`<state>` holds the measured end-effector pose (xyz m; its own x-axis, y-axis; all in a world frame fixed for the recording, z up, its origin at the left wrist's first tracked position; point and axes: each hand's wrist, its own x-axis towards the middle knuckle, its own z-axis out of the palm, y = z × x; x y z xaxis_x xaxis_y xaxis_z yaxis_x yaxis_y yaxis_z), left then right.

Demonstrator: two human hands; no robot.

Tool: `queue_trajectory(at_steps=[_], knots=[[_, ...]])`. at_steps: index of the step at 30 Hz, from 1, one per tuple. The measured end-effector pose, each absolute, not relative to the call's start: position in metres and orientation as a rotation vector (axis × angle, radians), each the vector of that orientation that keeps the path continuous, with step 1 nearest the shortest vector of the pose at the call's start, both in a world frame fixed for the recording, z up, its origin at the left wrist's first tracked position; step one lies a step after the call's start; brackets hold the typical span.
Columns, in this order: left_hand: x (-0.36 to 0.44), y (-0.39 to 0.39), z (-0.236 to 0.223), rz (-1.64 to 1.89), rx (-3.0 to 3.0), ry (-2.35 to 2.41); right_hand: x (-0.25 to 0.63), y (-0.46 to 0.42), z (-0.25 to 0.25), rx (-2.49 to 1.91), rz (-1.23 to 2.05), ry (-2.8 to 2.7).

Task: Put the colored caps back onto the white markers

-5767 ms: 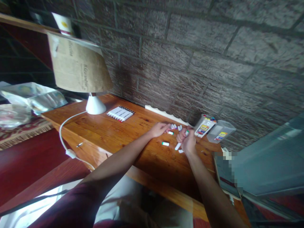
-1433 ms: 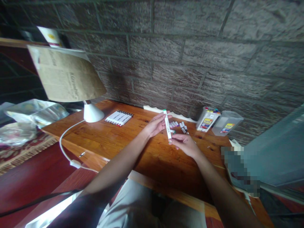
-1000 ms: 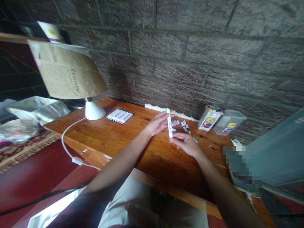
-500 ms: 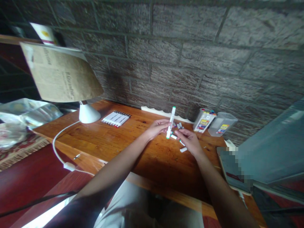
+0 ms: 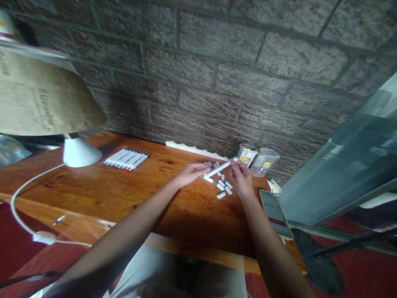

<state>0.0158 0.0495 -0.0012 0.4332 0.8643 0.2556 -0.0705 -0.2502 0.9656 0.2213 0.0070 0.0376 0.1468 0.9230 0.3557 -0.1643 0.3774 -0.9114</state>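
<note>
A white marker (image 5: 219, 169) with green-tipped ends is held tilted above the wooden desk (image 5: 130, 194). My left hand (image 5: 192, 174) pinches its lower left end. My right hand (image 5: 240, 180) has fingers closed at its upper right end. Under the hands lie several loose white marker caps (image 5: 223, 188). A row of several capped white markers (image 5: 127, 158) lies side by side further left on the desk.
A lamp with a white base (image 5: 81, 151) and paper shade (image 5: 40, 99) stands at the left, its white cord (image 5: 18, 198) trailing off the desk. Two plastic marker boxes (image 5: 257, 159) stand against the brick wall. A phone (image 5: 274, 213) lies at the right edge.
The marker has gone from upright to tilted nearly flat between both hands. My right hand has moved up to its far end. The camera has swung right and closer.
</note>
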Motion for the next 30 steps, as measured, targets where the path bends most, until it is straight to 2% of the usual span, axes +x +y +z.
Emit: queue_trajectory(at_steps=[5,10,12,30], knots=[[0.016,0.055,-0.005,1.207,1.544,0.792,0.27,0.024,0.087,-0.891,0.383,-0.846],[0.017,0.059,-0.01,1.262,1.599,0.822,0.32,0.064,0.129,-1.077,-0.148,-1.001],[0.017,0.06,-0.012,1.277,1.624,0.816,0.329,0.075,0.136,-1.169,-0.263,-1.098],[0.015,0.064,-0.014,1.309,1.684,0.804,0.304,0.106,0.118,-1.758,-0.221,-1.7]])
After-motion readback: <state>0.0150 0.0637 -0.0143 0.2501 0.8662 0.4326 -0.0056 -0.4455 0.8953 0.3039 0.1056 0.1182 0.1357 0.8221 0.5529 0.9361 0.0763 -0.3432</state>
